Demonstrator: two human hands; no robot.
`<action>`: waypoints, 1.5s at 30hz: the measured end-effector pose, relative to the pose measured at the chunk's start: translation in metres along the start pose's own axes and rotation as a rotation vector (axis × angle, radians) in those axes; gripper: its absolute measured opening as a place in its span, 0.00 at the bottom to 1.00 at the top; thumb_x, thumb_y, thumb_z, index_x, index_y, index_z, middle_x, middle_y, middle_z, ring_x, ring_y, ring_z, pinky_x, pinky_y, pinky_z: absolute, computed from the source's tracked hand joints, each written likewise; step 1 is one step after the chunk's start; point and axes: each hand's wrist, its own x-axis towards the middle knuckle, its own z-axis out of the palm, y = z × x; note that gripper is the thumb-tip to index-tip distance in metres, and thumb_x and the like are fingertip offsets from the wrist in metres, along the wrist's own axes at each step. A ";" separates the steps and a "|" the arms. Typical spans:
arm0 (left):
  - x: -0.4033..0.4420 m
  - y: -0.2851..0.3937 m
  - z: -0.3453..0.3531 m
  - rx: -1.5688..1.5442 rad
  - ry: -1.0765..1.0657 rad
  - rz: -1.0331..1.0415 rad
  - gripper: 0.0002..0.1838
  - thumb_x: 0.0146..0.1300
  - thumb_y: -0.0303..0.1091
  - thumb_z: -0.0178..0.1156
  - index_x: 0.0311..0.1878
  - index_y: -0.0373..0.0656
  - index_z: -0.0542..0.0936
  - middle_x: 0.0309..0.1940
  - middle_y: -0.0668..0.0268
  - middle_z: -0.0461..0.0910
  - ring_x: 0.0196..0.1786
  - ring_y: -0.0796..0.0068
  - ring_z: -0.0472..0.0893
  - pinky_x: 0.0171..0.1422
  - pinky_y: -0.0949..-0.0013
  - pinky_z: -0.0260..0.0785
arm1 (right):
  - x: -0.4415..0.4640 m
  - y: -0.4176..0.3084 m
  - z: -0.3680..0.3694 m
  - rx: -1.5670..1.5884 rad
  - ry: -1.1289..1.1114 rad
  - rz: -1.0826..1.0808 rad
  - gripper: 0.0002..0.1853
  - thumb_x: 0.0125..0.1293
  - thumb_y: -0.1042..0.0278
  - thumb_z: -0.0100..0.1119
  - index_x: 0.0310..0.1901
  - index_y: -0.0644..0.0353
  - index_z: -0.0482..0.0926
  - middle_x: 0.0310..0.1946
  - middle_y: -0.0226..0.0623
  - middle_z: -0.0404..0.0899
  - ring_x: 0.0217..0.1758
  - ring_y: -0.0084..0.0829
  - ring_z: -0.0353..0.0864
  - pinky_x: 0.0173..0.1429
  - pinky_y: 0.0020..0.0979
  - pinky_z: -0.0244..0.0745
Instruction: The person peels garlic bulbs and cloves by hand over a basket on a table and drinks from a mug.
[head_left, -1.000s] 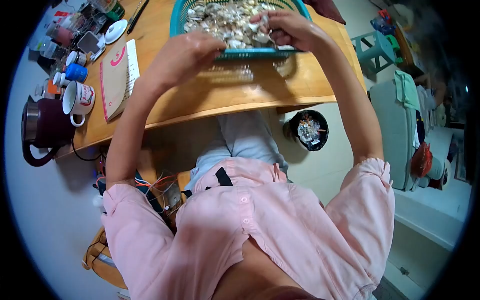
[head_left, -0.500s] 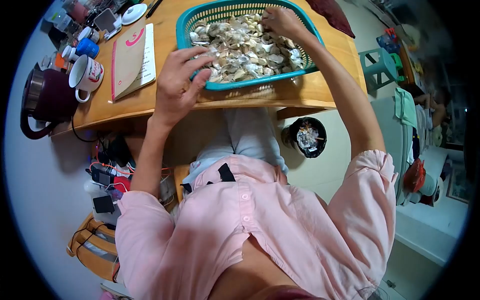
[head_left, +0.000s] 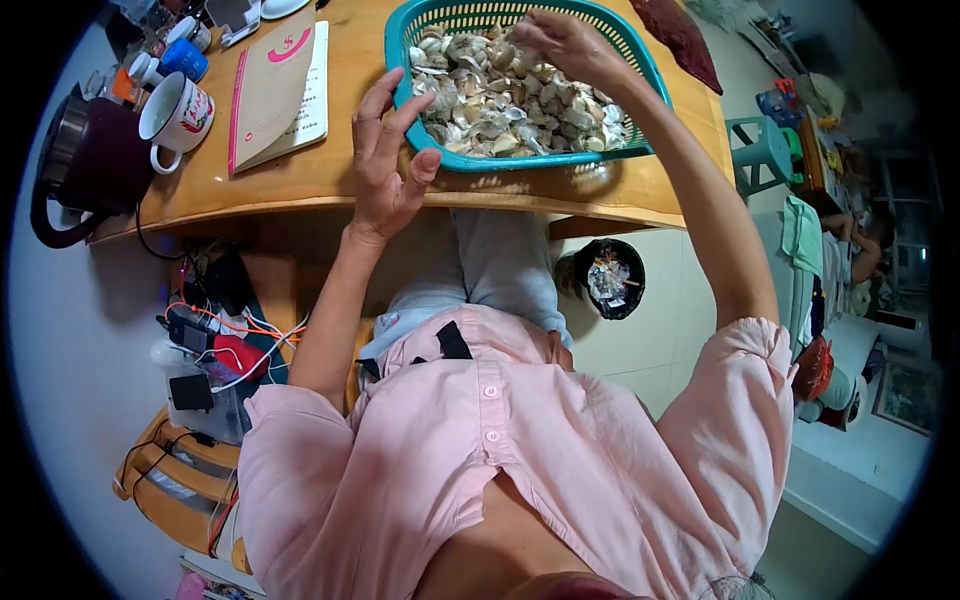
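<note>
A teal plastic basket (head_left: 553, 161) on the wooden table holds a heap of garlic cloves (head_left: 505, 100) mixed with loose papery skins. At the basket's left side is my left hand (head_left: 388, 170), fingers spread and thumb apart, with nothing in it. It is so near the rim that I cannot tell whether it touches. Over the far part of the heap, my right hand (head_left: 575, 50) has its fingers bent together. Whatever sits between those fingertips is hidden.
Left of the basket lie a booklet (head_left: 270, 100), an enamel mug (head_left: 180, 118) and a dark kettle (head_left: 100, 165). A dark red cloth (head_left: 680, 40) is at the table's right edge. Below stands a bin (head_left: 612, 280) with rubbish; a green stool (head_left: 757, 155) stands to the right.
My left hand has turned, its fingers now pointing upward and apart. My right hand stays over the garlic, its fingers drawn closer together. The whole view has shifted slightly.
</note>
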 end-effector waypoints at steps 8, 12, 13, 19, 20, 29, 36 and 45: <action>0.000 0.002 0.001 0.052 0.007 0.027 0.30 0.70 0.59 0.46 0.56 0.42 0.76 0.64 0.53 0.64 0.68 0.55 0.63 0.71 0.57 0.57 | -0.007 -0.032 -0.014 -0.486 0.044 -0.086 0.16 0.68 0.52 0.54 0.39 0.59 0.79 0.24 0.44 0.78 0.32 0.48 0.78 0.37 0.43 0.70; 0.005 0.002 0.000 0.045 0.040 0.069 0.26 0.67 0.55 0.52 0.54 0.42 0.78 0.61 0.56 0.69 0.67 0.53 0.65 0.70 0.56 0.56 | 0.002 -0.023 -0.016 -0.336 -0.014 -0.220 0.19 0.69 0.49 0.51 0.34 0.57 0.80 0.26 0.44 0.79 0.36 0.48 0.80 0.40 0.45 0.74; 0.004 0.003 0.000 0.043 0.044 0.072 0.26 0.67 0.56 0.52 0.54 0.42 0.78 0.61 0.56 0.70 0.66 0.53 0.65 0.70 0.56 0.56 | 0.002 -0.027 -0.015 -0.335 -0.017 -0.225 0.19 0.69 0.49 0.51 0.34 0.57 0.80 0.26 0.44 0.79 0.36 0.48 0.80 0.40 0.45 0.74; 0.005 0.003 0.000 0.042 0.053 0.077 0.26 0.67 0.56 0.52 0.53 0.43 0.78 0.59 0.57 0.72 0.66 0.52 0.67 0.70 0.55 0.56 | -0.001 -0.027 -0.021 -0.476 -0.113 -0.119 0.17 0.70 0.54 0.51 0.35 0.60 0.80 0.27 0.44 0.79 0.34 0.47 0.79 0.39 0.42 0.73; 0.005 0.002 -0.001 0.047 0.053 0.074 0.26 0.67 0.56 0.52 0.53 0.43 0.78 0.58 0.57 0.72 0.66 0.52 0.66 0.70 0.55 0.56 | -0.001 -0.028 -0.026 -0.247 -0.007 -0.192 0.15 0.69 0.57 0.53 0.36 0.61 0.80 0.29 0.44 0.80 0.34 0.43 0.81 0.39 0.41 0.73; 0.005 0.002 0.000 0.065 0.053 0.072 0.27 0.67 0.57 0.52 0.54 0.43 0.77 0.58 0.57 0.72 0.65 0.51 0.67 0.70 0.53 0.56 | -0.023 -0.041 0.026 -0.459 -0.115 -0.193 0.19 0.68 0.49 0.54 0.47 0.57 0.72 0.24 0.50 0.77 0.31 0.51 0.78 0.36 0.47 0.70; 0.005 0.008 -0.002 0.092 -0.012 0.023 0.32 0.69 0.61 0.45 0.54 0.40 0.77 0.61 0.55 0.69 0.68 0.53 0.64 0.72 0.55 0.53 | -0.017 -0.021 0.006 -0.071 0.064 -0.148 0.26 0.69 0.45 0.51 0.27 0.62 0.73 0.19 0.46 0.74 0.23 0.46 0.74 0.30 0.45 0.65; 0.005 0.010 0.004 0.063 -0.008 0.024 0.29 0.69 0.59 0.47 0.53 0.41 0.77 0.60 0.55 0.70 0.67 0.53 0.65 0.71 0.55 0.54 | -0.019 0.010 -0.013 0.173 0.034 0.138 0.26 0.66 0.41 0.56 0.23 0.56 0.70 0.14 0.24 0.63 0.12 0.15 0.58 0.15 0.24 0.51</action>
